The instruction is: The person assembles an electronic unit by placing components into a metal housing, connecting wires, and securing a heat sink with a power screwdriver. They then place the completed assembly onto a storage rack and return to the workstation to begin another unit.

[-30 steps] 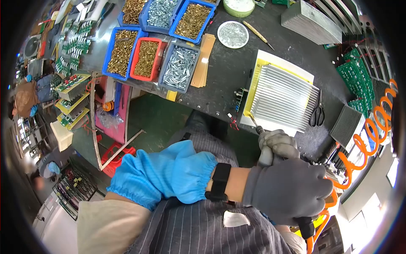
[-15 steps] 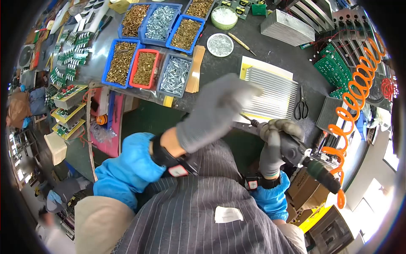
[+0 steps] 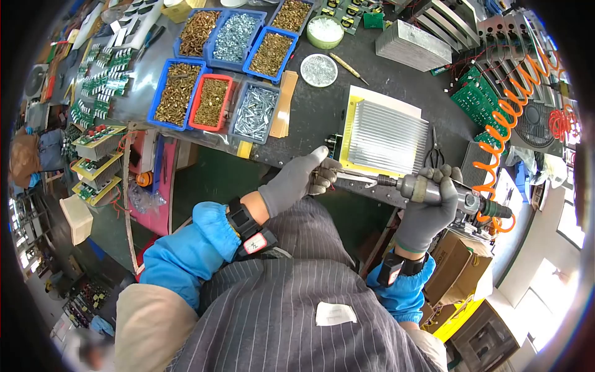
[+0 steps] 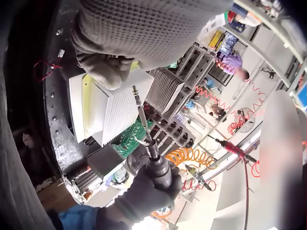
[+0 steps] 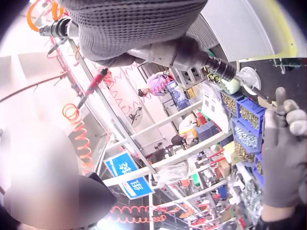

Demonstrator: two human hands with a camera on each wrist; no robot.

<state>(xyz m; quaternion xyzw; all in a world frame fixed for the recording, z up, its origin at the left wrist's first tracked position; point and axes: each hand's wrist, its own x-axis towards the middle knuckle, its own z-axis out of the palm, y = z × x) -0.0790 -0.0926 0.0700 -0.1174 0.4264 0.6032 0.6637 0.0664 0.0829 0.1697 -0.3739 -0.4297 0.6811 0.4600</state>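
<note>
The gloved right hand (image 3: 429,208) grips a grey power driver (image 3: 471,201), whose bit points left along the bench edge. At the bit's tip is the gloved left hand (image 3: 304,178), fingers bent; whether it pinches a small part or the bit cannot be made out. In the left wrist view the bit (image 4: 141,111) reaches close to the left fingers (image 4: 108,72). In the right wrist view, one finger of the left hand (image 5: 283,148) is raised beside the bit. Just beyond the driver lies a finned heat sink (image 3: 387,139) on a yellow-edged white sheet (image 3: 358,99).
Bins of brass screws (image 3: 176,93) and silver screws (image 3: 254,111) stand at the bench's left. Scissors (image 3: 436,152) lie right of the heat sink. Beyond are a round dish (image 3: 319,70), a pointed tool (image 3: 348,68) and green circuit boards (image 3: 477,99). An orange coiled hose (image 3: 489,136) hangs at right.
The left hand, first at the driver's rear end, has swung left past the heat sink's near edge to the bit tip. The driver has turned to point more directly left; the right hand has moved right.
</note>
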